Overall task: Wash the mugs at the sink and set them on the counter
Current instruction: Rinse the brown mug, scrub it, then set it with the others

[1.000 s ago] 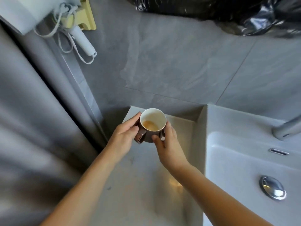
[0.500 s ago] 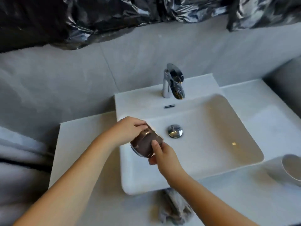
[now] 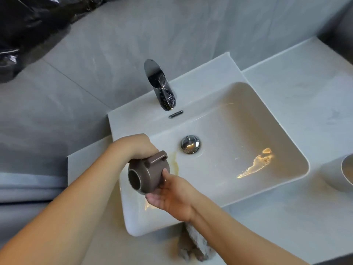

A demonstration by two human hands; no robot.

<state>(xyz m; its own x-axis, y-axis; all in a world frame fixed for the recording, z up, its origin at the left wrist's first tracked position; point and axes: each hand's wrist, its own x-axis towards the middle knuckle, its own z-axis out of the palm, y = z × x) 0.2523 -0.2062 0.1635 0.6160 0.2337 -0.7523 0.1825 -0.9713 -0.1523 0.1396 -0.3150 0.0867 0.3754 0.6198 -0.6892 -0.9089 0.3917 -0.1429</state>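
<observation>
- Brown mug is tipped on its side over the left part of the white sink, with its round bottom facing the camera and its handle pointing up.
- Left hand curls over the far side of the mug and grips it.
- Right hand holds the mug from below, with the thumb pressed on its side (so both hands are full).
- Thin yellow-brown streak runs down the sink, just past the mug.
- Shiny drain plug sits near the streak, and the shiny tap stands behind it.
- White worktop goes around the sink.
- Pale round cup shows at the right edge, on the worktop.
- Grey cloth hangs at the front of the sink.
</observation>
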